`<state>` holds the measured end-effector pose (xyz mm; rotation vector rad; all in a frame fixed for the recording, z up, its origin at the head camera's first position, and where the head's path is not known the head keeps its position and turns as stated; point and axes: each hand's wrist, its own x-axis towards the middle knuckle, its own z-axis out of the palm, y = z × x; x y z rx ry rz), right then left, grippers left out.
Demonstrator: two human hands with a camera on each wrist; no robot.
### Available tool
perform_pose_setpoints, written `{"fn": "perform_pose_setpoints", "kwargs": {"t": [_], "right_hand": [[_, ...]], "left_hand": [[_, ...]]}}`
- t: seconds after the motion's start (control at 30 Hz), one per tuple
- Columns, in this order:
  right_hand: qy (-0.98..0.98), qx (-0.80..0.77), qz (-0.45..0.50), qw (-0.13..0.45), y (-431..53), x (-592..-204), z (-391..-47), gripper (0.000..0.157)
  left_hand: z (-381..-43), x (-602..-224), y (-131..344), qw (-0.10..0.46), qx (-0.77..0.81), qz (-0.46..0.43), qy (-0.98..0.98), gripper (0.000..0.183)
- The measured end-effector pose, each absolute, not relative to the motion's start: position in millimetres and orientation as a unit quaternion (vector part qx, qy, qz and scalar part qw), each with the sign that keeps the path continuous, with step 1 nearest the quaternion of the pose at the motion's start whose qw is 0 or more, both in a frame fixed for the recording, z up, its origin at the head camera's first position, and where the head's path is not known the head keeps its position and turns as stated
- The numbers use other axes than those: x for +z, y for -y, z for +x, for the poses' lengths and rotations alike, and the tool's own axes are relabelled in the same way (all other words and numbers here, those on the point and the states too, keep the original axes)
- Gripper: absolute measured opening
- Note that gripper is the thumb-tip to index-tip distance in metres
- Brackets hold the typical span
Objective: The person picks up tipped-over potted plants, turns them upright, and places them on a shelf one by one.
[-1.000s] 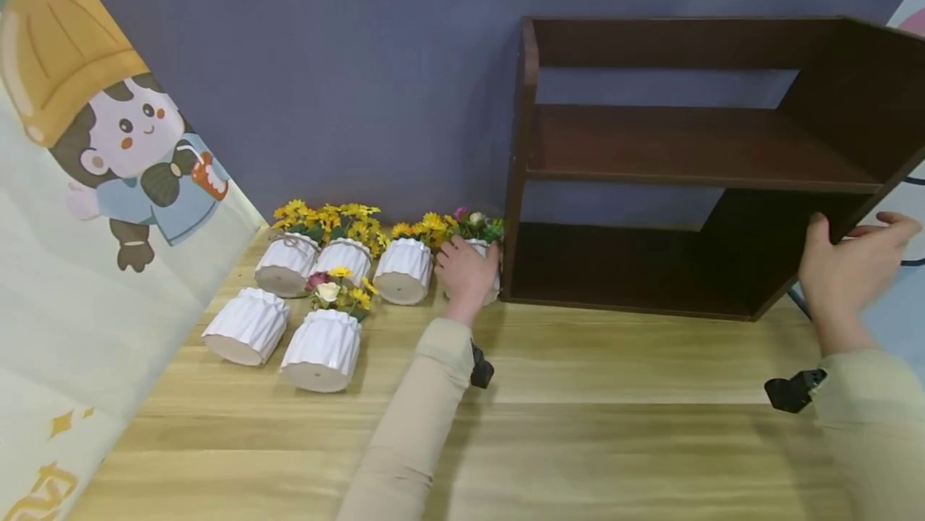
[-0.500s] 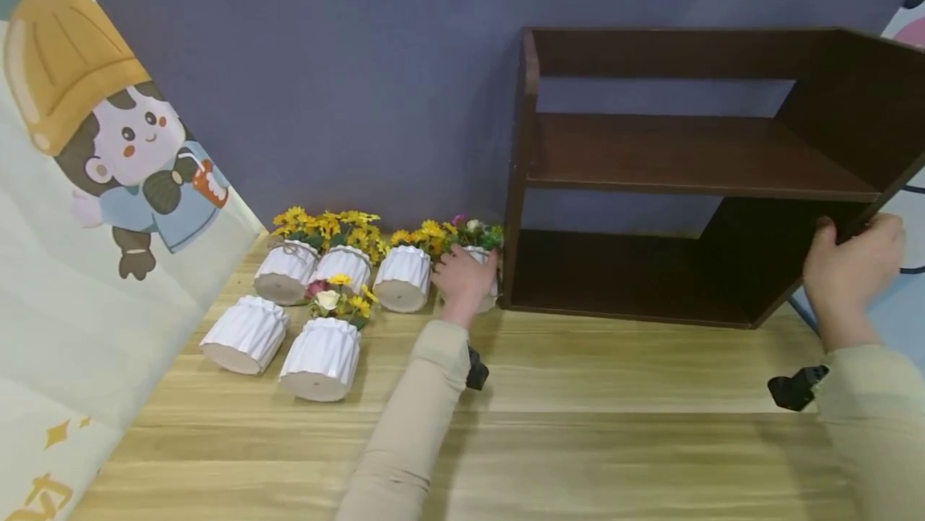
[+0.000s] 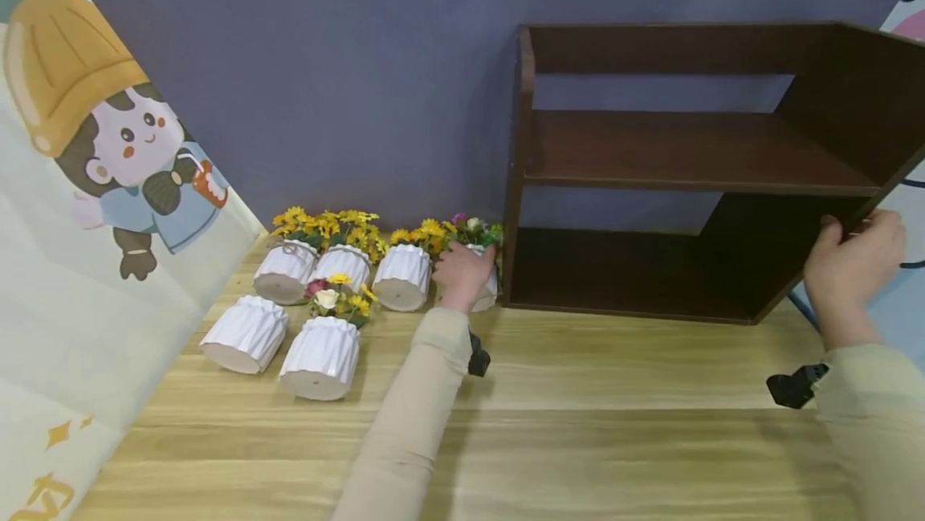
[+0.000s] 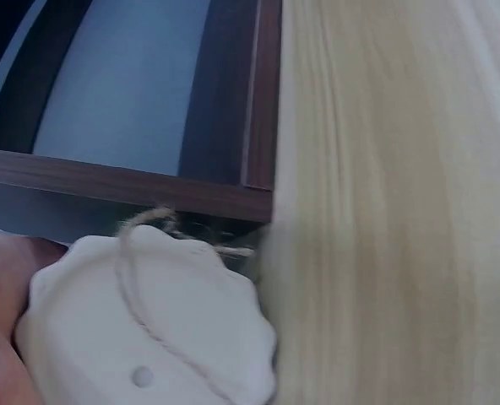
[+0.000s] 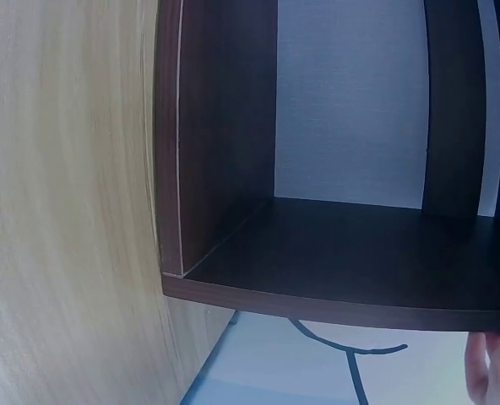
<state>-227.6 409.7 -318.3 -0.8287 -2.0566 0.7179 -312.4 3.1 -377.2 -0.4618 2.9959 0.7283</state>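
Observation:
A dark brown two-tier bookshelf (image 3: 694,148) stands against the grey-blue wall in the head view. My right hand (image 3: 856,276) grips its right side panel, thumb inside and fingers outside; in the right wrist view fingertips (image 5: 478,371) show just beyond that panel. Close to the shelf's left side, my left hand (image 3: 462,274) holds a white fluted flower pot (image 3: 486,288) with pink, white and green artificial flowers. The left wrist view shows this pot's scalloped base (image 4: 149,321) with a loose twine across it, beside the shelf's edge. The hand covers much of the pot in the head view.
Left of that hand, several more white pots (image 3: 402,276) with yellow flowers line the wall. Nearer stand a pot with mixed flowers (image 3: 321,360) and a white pot (image 3: 246,335) without visible flowers. Wood-grain tabletop (image 3: 614,441) spreads in front; a cartoon-printed panel (image 3: 144,144) borders the left.
The fingers of my right hand have drawn in closer to the shelf's side panel. My left hand stays at the same pot, and the other pots stay put.

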Motion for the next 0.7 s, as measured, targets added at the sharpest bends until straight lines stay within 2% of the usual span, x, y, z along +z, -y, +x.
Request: {"fn": "perform_pose_setpoints", "kwargs": {"t": [0.27,0.57,0.7], "right_hand": [[0.804,0.287,-0.342,0.392,-407,-317,-229,0.041],[0.802,0.3,-0.35,0.379,-412,-320,-231,0.04],[0.797,0.306,-0.351,0.383,-414,-322,-233,0.034]], "left_hand": [[-310,-381,-2,-0.018,0.247,-0.156,-0.956,0.092],[-303,-378,-2,-0.061,0.255,-0.129,-0.956,0.08],[-299,-375,-1,-0.071,0.263,-0.123,-0.954,0.081]]}}
